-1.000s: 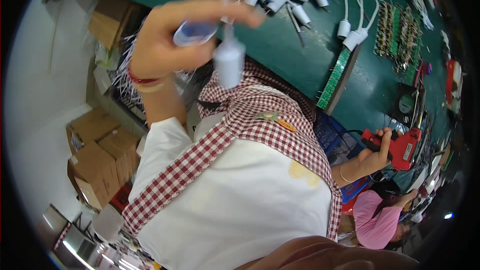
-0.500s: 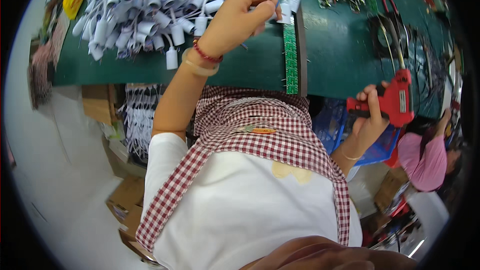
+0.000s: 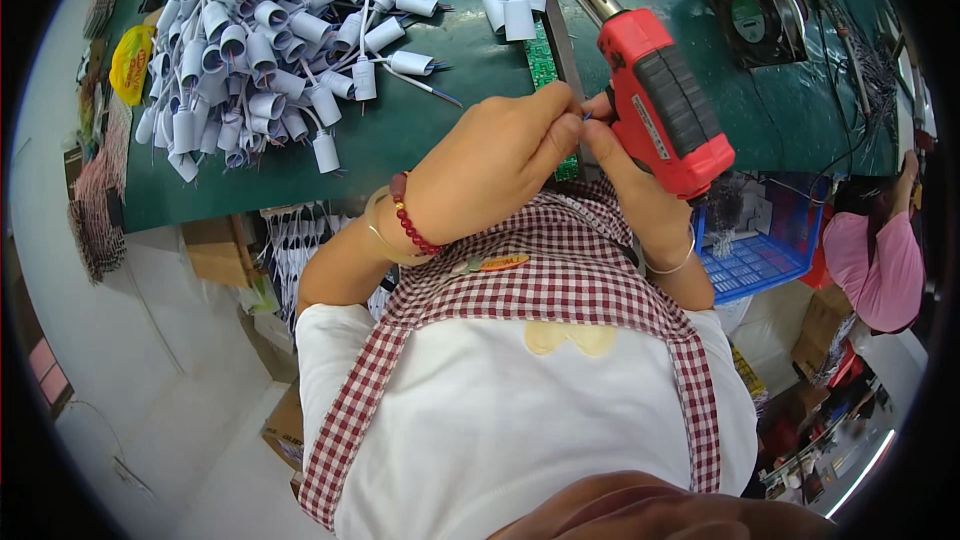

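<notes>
My left hand (image 3: 497, 158) is closed in a pinch over the near end of a green circuit board strip (image 3: 541, 58). A small blue bit, like a wire end (image 3: 587, 116), shows at its fingertips. My right hand (image 3: 645, 208) grips a red and black soldering gun (image 3: 668, 100), its metal barrel pointing away and to the left. The right thumb and a finger reach toward the left fingertips, close to that blue bit. Several white lamp holders (image 3: 518, 18) with white cables lie at the far part of the strip, along a dark bar (image 3: 566, 45).
A large heap of white lamp holders (image 3: 265, 50) covers the left of the green table (image 3: 420, 130). A black fan (image 3: 758, 20) stands at right, with bundled wires beyond. A blue crate (image 3: 760, 265) is below the right edge. Another person in pink (image 3: 880, 265) sits farther right.
My left hand has come back toward me from the lamp holders. My right hand has swung the soldering gun inward and left, so both hands now meet over the strip.
</notes>
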Demonstrator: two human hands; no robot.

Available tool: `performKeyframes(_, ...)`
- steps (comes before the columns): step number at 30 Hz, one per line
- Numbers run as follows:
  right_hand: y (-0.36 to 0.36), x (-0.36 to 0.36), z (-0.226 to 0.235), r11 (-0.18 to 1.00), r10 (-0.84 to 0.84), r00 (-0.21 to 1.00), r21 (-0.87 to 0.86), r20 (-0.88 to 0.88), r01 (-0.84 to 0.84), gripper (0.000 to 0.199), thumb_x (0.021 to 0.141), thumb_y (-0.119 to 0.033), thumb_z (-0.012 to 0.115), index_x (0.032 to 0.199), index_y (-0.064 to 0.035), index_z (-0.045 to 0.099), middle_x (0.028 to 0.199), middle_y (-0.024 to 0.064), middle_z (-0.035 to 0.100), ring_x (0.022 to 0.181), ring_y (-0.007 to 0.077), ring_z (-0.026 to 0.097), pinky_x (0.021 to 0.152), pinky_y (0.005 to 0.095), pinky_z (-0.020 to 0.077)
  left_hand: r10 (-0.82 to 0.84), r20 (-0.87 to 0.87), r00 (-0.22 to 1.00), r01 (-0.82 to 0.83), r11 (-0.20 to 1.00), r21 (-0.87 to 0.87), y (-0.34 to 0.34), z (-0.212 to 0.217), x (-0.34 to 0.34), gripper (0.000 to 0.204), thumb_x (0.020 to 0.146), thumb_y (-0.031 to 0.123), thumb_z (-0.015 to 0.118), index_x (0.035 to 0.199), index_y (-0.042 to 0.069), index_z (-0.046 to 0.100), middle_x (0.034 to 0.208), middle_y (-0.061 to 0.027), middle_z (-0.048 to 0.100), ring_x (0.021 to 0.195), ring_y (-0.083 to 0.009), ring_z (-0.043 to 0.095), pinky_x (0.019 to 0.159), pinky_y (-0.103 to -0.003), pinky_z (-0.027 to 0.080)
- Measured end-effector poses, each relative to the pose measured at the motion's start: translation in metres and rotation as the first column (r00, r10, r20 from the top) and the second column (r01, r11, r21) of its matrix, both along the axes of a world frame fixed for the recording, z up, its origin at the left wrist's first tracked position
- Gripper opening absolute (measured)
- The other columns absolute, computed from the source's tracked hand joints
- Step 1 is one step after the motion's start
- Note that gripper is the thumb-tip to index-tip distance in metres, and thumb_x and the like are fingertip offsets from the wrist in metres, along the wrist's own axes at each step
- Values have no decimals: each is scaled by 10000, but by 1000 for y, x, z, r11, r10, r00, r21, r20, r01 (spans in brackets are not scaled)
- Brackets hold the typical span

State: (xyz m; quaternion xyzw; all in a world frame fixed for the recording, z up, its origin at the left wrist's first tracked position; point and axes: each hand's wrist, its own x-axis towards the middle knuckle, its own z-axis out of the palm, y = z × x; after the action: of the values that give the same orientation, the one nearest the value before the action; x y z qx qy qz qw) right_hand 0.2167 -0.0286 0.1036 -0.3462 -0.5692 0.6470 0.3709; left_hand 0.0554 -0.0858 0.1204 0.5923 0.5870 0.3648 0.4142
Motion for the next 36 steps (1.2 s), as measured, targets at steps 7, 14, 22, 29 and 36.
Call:
performKeyframes(7, 2, 1, -14, 914, 25, 972, 388, 235, -117, 341, 798, 67, 624, 1115, 24, 509, 855, 58, 593, 732, 107, 568, 613, 238, 472, 122, -102, 987, -110, 987, 114, -10, -5, 7, 116, 866, 115, 567, 940, 30, 540, 788, -163, 579, 635, -301, 589, 572, -341, 455)
performKeyframes(14, 1, -10, -7, 999, -46, 993, 34, 105, 42, 112, 790, -19, 666, 895, -20, 626, 812, 12, 615, 719, 87, 584, 637, 246, 472, 236, -71, 969, -221, 961, 165, -3, -28, 9, 107, 823, 85, 560, 912, 26, 555, 719, -114, 574, 551, -184, 554, 506, -293, 424)
performKeyframes(22, 1, -7, -9, 999, -42, 997, 11, 63, 42, 92, 815, -11, 641, 902, -8, 612, 794, 9, 613, 692, 66, 568, 613, 228, 463, 223, 571, 790, -33, 946, -323, 5, -36, 5, 101, 850, 120, 549, 876, 29, 585, 655, -32, 570, 532, -60, 489, 475, -238, 381)
performKeyframes(29, 0, 0, -12, 997, -81, 984, -8, 156, 83, 114, 813, -15, 656, 918, -8, 611, 815, 13, 617, 730, 71, 571, 640, 228, 462, 251, -206, 946, -190, 942, 278, 1, -24, 23, 77, 761, 38, 626, 823, 25, 583, 752, -83, 571, 571, -198, 562, 523, -287, 440)
performKeyframes(36, 2, 13, -15, 963, -88, 948, 268, 307, 3, 330, 782, 80, 644, 1090, 22, 541, 853, 41, 596, 756, 105, 571, 674, 240, 473, 316, -254, 914, -232, 922, 310, 13, -42, -8, 82, 769, 100, 619, 834, 55, 595, 777, -60, 565, 641, -277, 586, 550, -368, 479)
